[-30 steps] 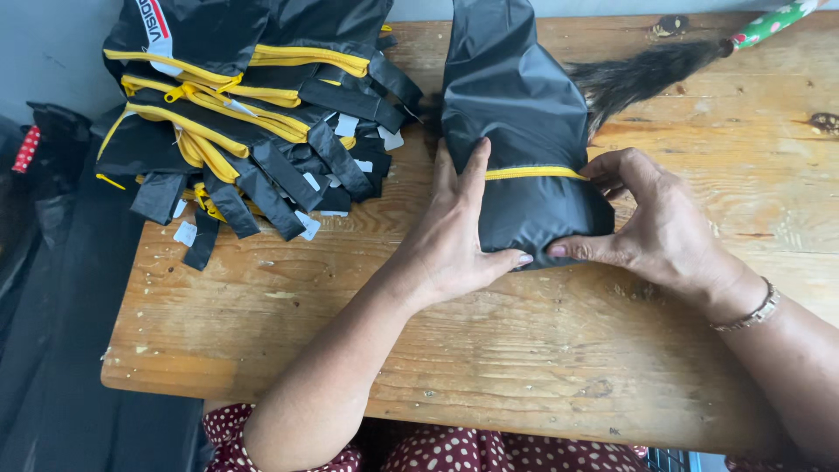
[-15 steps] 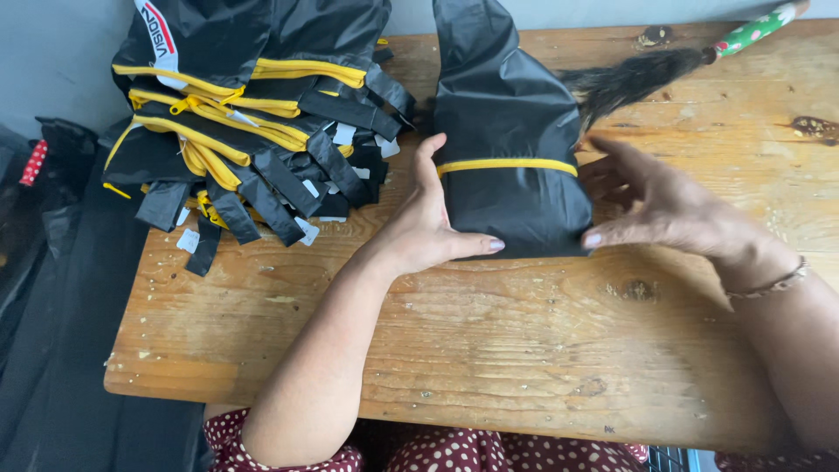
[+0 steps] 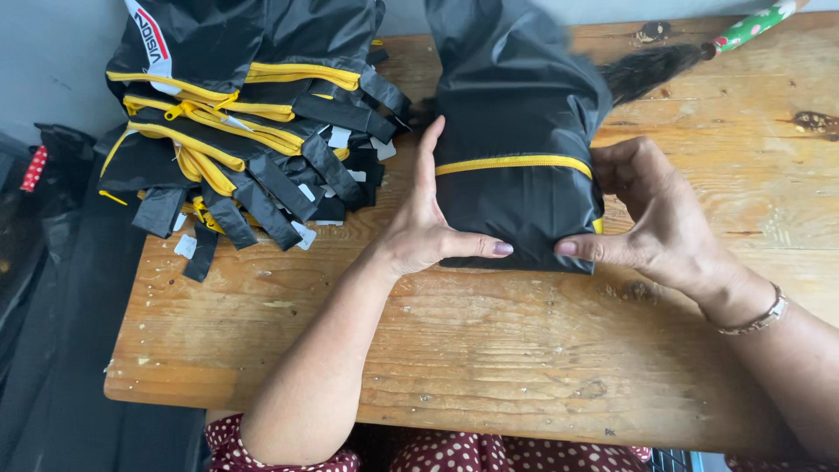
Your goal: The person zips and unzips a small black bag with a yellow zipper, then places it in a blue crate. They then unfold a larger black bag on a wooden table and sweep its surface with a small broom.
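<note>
Head view. Folded black pouch with yellow zip: on the bench, middle of the far edge; contents hidden. Left hand flat against its left side, right hand against its right; both grips wide, thumbs pressing the near edge. Stack of matching black pouches: far left corner.

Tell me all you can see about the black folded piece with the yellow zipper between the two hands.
The black folded piece looks like thin, slightly shiny fabric. A yellow zipper crosses it from side to side. It lies flat on the wooden table, its far end running out of view. The left hand presses its left edge, the right hand its right edge; both thumbs lie along its near edge.
</note>
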